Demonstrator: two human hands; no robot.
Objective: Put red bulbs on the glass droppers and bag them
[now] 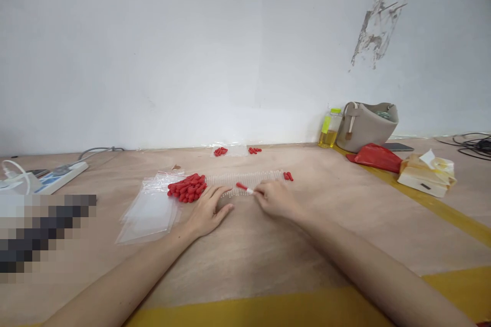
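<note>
Remotely, I have the right hand (274,197) angled inward, pinching a red-and-white piece (242,186) at the clear tube row's (264,176) near edge; the left hand (209,211) lies unclenched, thumb spread, at that row's left.

On the brown surface (238,265) lie clear tubes (238,180), red bulbs (186,188), plastic bags (151,214).

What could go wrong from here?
1. The left hand rests close to the heap of red bulbs; a sideways brush might scatter some.
2. The row of clear tubes shows no visible rack, so either hand could nudge it out of line.
3. The right hand has the red-tipped piece only by its pale end, in the fingertips; it might slip onto the row.
</note>
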